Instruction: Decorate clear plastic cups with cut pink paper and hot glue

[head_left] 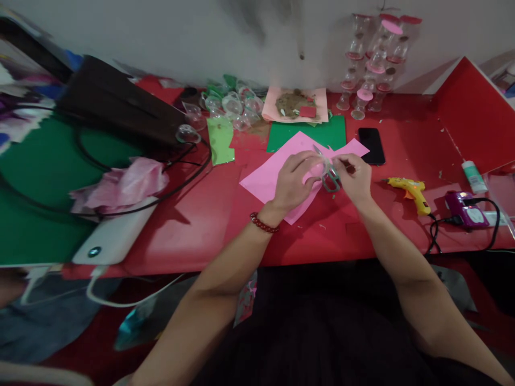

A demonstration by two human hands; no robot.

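My left hand [296,179], with a dark red bead bracelet at the wrist, curls its fingers round a small clear plastic piece [324,166]. Close beside it, my right hand [354,174] pinches thumb and fingers together at the piece's right side; what lies in that pinch is too small to make out. Scissors [331,182] with grey-green handles show between and below the hands, blades pointing away. I cannot tell whether a finger touches them. Beneath both hands a pink sheet [263,179] is spread on the red tabletop [201,214], with a cut strip reaching right.
Rightward are a phone [370,146], a yellow glue gun [411,192], a purple power socket [466,210] and a glue bottle [475,177]. Clear plastic cups [237,104] cluster at the back. Leftward, a black cable [201,171] loops near a white power bank [116,236].
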